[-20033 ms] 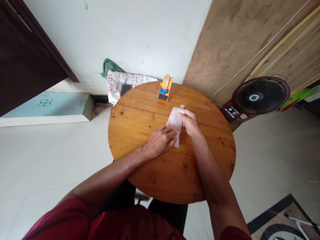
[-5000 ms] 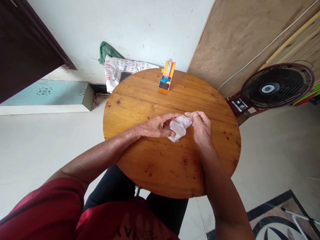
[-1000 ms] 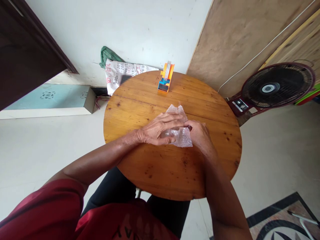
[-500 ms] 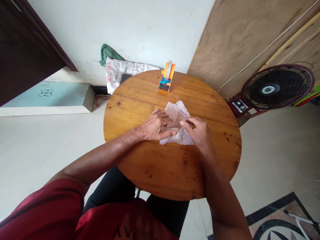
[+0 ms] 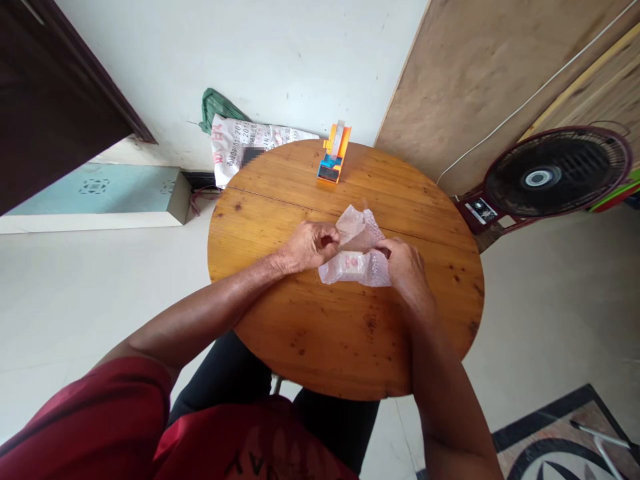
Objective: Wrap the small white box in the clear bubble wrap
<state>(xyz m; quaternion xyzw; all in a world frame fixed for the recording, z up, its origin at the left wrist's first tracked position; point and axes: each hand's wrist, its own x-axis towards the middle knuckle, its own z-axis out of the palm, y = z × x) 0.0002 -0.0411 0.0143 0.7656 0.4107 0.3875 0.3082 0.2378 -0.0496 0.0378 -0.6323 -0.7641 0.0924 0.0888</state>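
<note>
A crumpled sheet of clear bubble wrap (image 5: 355, 225) lies on the round wooden table (image 5: 320, 333). Within its near fold shows a small pale item with red marks (image 5: 353, 263); its kind cannot be made out through the plastic. My left hand (image 5: 313, 247) has thumb and fingers pinched together on the left edge of the wrap. At the opposite side my right hand (image 5: 405, 265) is closed on the wrap's right edge, its fingertips partly hidden by the plastic.
Toward the table's far edge stands an orange and blue tape dispenser (image 5: 334, 155) with a roll of tape. A fan (image 5: 543, 177) is to the right. Behind the table lie a printed white sack (image 5: 233, 143) and a green bag (image 5: 217, 110).
My left hand has lifted off the near fold and drawn back left to the wrap's edge, uncovering the pale item. My right hand has shifted slightly right and closed on the wrap.
</note>
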